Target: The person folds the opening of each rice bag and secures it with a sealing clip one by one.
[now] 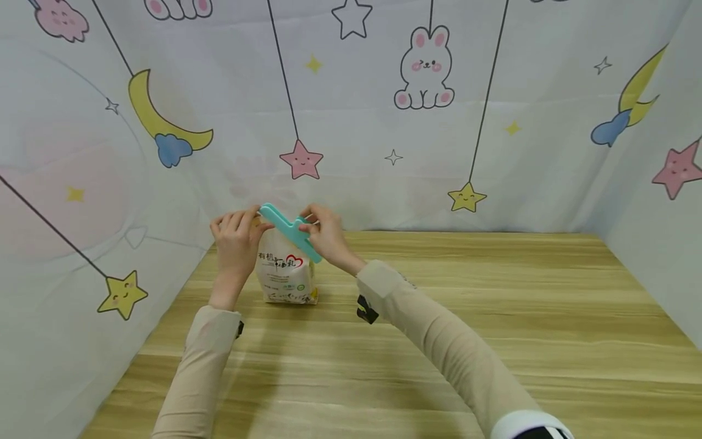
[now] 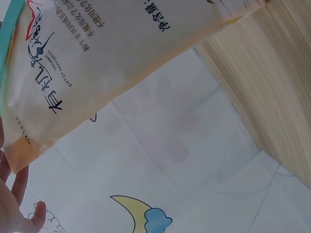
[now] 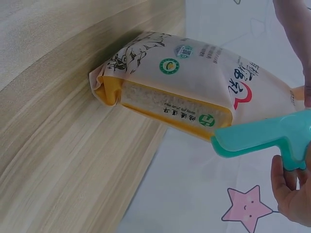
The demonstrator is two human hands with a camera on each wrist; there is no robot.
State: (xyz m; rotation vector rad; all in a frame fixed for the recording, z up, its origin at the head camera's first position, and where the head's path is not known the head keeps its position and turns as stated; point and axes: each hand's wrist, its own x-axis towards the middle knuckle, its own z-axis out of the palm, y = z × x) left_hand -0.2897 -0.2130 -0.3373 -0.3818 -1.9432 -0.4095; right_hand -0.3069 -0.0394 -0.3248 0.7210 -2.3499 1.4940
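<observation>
A white and yellow printed bag point(image 1: 282, 280) stands on the table, with grain-like contents behind the clear strip of its side panel point(image 3: 170, 104). At its top left corner, my left hand point(image 1: 237, 238) grips the bag between thumb and fingers; in the left wrist view only part of that hand point(image 2: 17, 206) shows. My right hand point(image 1: 327, 235) pinches the handles of a teal bag clip point(image 1: 290, 230). The long clip slants across the upper part of the bag, its right end lower. Its two bars lie close together in the right wrist view; whether the bag is between them I cannot tell.
The wood-grain table point(image 1: 466, 329) extends to the right and toward me. A white cloth point(image 1: 362, 122) with printed stars, moons and rabbits hangs behind and along both sides. The bag stands near the table's back left part, close to the cloth.
</observation>
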